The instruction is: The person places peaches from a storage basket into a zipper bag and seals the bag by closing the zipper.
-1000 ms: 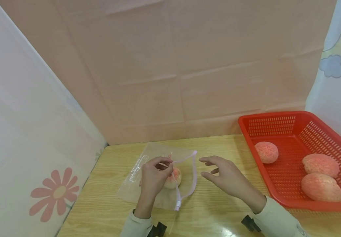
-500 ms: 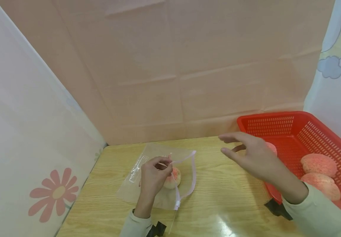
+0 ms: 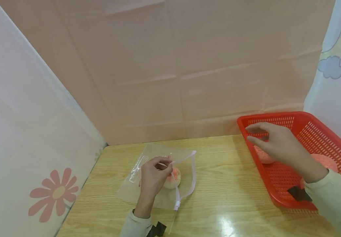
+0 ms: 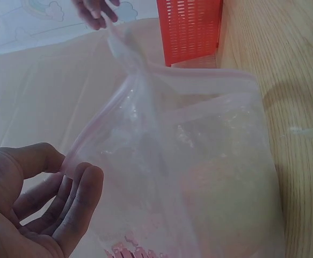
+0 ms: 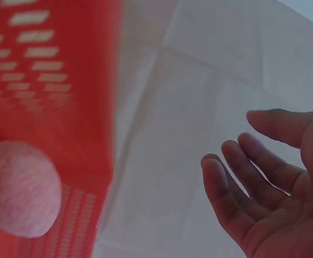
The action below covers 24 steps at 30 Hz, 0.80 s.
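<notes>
My left hand (image 3: pixel 155 174) pinches the upper edge of a clear zip bag (image 4: pixel 140 113) between thumb and fingers, so its mouth gapes toward the right. Inside the bag lies one pink and cream peach (image 3: pixel 174 177), partly behind my fingers. A pale pink zip strip with a white slider (image 3: pixel 177 204) runs along the opening. My right hand (image 3: pixel 277 144) hovers over the left side of a red plastic basket (image 3: pixel 269 187), fingers spread and holding nothing. Below it sits a peach (image 5: pixel 22 188), partly covered by the hand in the head view.
Another peach (image 3: pixel 325 161) lies farther right in the basket, partly behind the right forearm. The wooden table (image 3: pixel 217 184) carries bag and basket. A plain cloth (image 3: pixel 188 65) hangs behind, with a flower-printed cloth (image 3: pixel 55 194) on the left.
My right hand has moved right, from beside the bag mouth to above the basket, with its fingers still spread. The left hand and the bag stay in place.
</notes>
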Tool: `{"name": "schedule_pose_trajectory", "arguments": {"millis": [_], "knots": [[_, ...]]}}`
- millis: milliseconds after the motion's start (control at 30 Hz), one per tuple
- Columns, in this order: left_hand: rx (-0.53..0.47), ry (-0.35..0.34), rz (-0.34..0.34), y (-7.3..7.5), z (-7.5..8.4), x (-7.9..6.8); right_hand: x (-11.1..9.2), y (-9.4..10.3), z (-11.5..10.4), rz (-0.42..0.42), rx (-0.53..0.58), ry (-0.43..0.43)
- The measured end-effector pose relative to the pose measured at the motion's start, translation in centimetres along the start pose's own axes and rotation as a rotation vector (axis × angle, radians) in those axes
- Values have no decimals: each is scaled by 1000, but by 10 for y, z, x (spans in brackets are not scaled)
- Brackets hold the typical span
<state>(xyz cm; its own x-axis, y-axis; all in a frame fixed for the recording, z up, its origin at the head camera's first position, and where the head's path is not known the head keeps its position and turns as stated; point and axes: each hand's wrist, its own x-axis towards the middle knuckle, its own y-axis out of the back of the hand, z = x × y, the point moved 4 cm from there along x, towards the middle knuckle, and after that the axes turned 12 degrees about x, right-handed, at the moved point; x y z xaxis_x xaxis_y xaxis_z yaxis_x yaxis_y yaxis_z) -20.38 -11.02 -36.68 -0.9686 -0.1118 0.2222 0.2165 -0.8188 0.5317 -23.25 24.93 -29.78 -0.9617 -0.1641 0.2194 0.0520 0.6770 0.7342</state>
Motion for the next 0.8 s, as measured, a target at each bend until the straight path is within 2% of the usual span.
{"name": "schedule_pose_trajectory", "arguments": {"millis": [333, 467, 667, 800], "knots": [[-10, 5, -8, -1, -2, 0, 12, 1, 50, -95, -70, -28], [-6, -1, -6, -1, -1, 0, 14, -1, 65, -137, -97, -30], [-6, -12, -3, -1, 0, 0, 17, -9, 83, -215, -94, -83], [7, -20, 6, -2, -1, 1, 19, -13, 92, -233, -127, -94]]}}
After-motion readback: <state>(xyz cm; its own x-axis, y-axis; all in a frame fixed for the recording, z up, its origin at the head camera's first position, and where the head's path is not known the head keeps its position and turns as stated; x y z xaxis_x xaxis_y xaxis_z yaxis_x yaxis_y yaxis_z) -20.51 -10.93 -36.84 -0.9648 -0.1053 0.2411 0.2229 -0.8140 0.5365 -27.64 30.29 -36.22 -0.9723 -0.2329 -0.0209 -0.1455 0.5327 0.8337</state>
